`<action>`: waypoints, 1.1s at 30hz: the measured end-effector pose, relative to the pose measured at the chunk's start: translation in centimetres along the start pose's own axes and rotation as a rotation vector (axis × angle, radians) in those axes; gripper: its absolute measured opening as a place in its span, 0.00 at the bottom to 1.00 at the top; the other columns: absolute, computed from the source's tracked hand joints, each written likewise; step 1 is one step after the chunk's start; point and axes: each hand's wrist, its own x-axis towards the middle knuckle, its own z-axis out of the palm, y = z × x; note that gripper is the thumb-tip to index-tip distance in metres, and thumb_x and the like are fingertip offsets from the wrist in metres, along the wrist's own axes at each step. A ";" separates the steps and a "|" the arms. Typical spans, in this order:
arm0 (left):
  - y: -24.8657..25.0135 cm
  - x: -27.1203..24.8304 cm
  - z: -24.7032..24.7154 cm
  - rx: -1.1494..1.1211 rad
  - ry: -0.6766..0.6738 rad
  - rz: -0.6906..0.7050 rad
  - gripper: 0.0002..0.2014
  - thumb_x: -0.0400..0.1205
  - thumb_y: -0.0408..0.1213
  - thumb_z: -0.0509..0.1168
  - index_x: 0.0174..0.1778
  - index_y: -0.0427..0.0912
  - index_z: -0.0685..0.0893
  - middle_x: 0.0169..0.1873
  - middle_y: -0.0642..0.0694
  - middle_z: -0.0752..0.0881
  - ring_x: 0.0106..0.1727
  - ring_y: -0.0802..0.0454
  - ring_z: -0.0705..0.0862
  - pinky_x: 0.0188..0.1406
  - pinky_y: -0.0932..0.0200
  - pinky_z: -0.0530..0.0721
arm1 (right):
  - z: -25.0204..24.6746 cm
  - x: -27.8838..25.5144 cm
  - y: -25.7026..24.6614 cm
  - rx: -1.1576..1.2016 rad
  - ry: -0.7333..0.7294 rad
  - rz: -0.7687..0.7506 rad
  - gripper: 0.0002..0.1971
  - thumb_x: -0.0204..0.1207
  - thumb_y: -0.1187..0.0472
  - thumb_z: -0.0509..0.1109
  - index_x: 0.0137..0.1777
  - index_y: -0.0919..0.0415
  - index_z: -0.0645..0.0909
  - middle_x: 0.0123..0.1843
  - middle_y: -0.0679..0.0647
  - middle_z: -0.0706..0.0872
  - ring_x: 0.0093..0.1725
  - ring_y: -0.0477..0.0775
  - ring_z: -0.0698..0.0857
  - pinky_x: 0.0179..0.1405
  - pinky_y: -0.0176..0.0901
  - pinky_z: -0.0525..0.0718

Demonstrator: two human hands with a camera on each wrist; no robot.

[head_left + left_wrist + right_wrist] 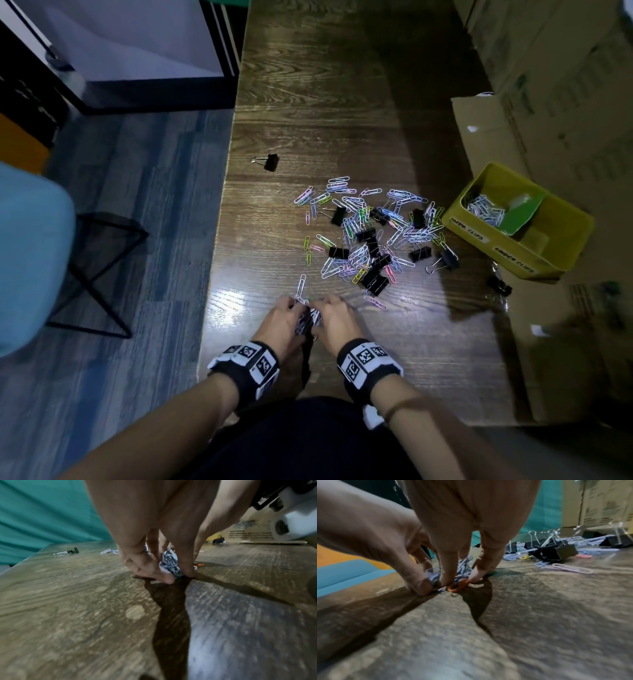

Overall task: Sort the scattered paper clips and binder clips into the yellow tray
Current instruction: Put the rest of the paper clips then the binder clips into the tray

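Both hands meet at the near edge of the wooden table (342,102). My left hand (291,310) and right hand (325,308) press together round a bunch of paper clips (310,320), fingertips down on the wood. In the left wrist view the bunch (169,562) is squeezed between the two hands. In the right wrist view the bunch (463,565) shows an orange clip (457,586) at its base. A scattered pile of coloured paper clips and black binder clips (370,236) lies beyond. The yellow tray (496,245) stands at the right, with paper clips (484,209) in its left compartment.
A lone binder clip (269,161) lies far left near the table edge. Another binder clip (500,286) sits by a cardboard box (555,342) at the right. Cardboard boxes (565,68) line the right side. A green piece (520,212) lies in the tray. A blue chair (30,257) stands left.
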 end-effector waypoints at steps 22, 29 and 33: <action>-2.9 2.2 -1.9 -0.220 0.107 -0.022 0.10 0.77 0.36 0.70 0.53 0.46 0.89 0.37 0.45 0.91 0.36 0.53 0.87 0.45 0.64 0.82 | -1.0 0.2 5.1 0.841 0.070 0.274 0.18 0.64 0.74 0.79 0.55 0.66 0.86 0.38 0.58 0.84 0.31 0.42 0.77 0.35 0.24 0.78; -2.7 3.1 -3.6 -0.721 -0.048 -0.120 0.10 0.75 0.27 0.71 0.48 0.44 0.89 0.32 0.58 0.90 0.35 0.62 0.85 0.39 0.63 0.87 | -3.4 -1.1 6.1 1.019 0.123 0.209 0.18 0.63 0.76 0.79 0.53 0.66 0.87 0.39 0.60 0.85 0.32 0.40 0.80 0.40 0.24 0.81; -0.8 4.1 -6.0 -0.849 -0.079 -0.093 0.11 0.74 0.25 0.70 0.38 0.47 0.92 0.35 0.49 0.91 0.36 0.57 0.87 0.36 0.64 0.87 | -5.3 -1.6 6.8 1.104 0.218 0.161 0.19 0.60 0.75 0.81 0.41 0.47 0.90 0.42 0.49 0.91 0.41 0.49 0.84 0.52 0.40 0.85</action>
